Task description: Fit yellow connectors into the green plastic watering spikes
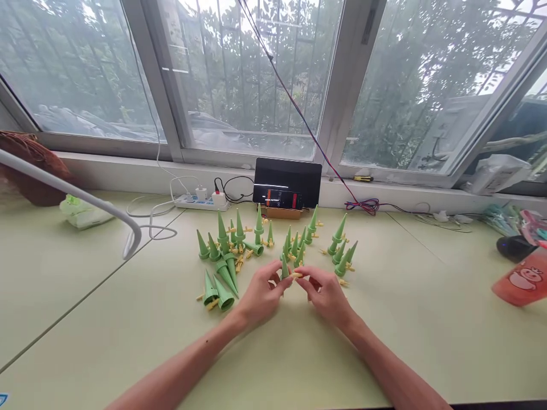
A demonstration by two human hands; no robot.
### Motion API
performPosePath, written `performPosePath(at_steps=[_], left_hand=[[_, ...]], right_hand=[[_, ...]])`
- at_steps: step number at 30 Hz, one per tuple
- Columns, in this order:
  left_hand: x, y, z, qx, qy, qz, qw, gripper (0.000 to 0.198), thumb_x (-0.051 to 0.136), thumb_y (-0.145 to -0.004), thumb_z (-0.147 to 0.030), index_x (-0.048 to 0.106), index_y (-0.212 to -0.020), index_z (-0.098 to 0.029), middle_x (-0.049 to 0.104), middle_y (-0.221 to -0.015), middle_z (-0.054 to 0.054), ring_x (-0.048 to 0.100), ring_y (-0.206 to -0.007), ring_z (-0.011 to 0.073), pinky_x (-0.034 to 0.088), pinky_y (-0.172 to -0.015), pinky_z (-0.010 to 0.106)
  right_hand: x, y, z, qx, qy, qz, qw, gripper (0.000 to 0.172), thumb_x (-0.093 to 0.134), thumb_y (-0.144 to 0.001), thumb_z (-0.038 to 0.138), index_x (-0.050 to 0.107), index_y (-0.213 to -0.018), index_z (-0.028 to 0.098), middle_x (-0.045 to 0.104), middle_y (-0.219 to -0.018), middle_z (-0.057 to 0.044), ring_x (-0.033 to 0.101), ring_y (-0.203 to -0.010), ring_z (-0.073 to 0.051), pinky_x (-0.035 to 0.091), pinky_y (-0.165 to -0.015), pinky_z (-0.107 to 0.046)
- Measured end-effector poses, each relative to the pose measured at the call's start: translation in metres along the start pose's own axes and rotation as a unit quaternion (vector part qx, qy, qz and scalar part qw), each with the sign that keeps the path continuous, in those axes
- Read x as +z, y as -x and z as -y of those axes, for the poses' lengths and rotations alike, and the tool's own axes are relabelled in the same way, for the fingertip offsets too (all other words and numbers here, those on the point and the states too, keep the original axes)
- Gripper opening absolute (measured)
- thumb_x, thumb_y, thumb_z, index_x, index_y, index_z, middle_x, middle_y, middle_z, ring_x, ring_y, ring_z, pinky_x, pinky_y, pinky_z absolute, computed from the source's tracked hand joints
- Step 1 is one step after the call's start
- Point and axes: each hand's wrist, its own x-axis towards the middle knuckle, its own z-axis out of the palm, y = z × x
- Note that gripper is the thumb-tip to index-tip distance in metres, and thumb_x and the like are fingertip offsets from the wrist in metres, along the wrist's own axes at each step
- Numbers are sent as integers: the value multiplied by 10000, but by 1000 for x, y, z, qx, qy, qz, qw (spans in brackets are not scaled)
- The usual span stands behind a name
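My left hand [260,293] pinches a green plastic cone spike [284,267] just above the pale green table [128,319]. Close beside it, my right hand [327,293] has its fingertips closed on the small yellow valve piece [296,275] that sticks out of the cone's side. Both hands meet at the table's middle. Behind them stand and lie several more green cones with yellow valves [231,250], some upright, some tipped over, with another cluster of green cones [342,250] at the right.
A black tablet [287,182] leans at the windowsill behind the cones, with a white power strip [200,201] and cables to its left. A white lamp arm [85,199] crosses the left side. A red packet [521,279] and a dark mouse [515,246] lie far right.
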Motion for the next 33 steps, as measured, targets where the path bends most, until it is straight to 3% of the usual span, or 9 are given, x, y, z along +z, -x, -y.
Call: performPosePath(at_steps=[19,33], left_hand=[[2,1,1,25,-49,13,998,168,555,-938,-317,625,-879,-176,556,-918,29,496,-680,112,476,-557,221],[2,2,-1,52,-62,19,997,141,553,-931,-299,600,-858,-189,584,-954,42,516,-716,126,493,-573,229]], right_hand=[[0,1,-4,-19,1,34,999,308,483,-999,395,661,-871,178,612,-735,-27,496,-569,-139,411,-556,-262],[1,1,-6,-12,23,46,999,350,417,-1016,364,498,-721,196,449,-620,27,369,-562,-129,303,-543,-263]])
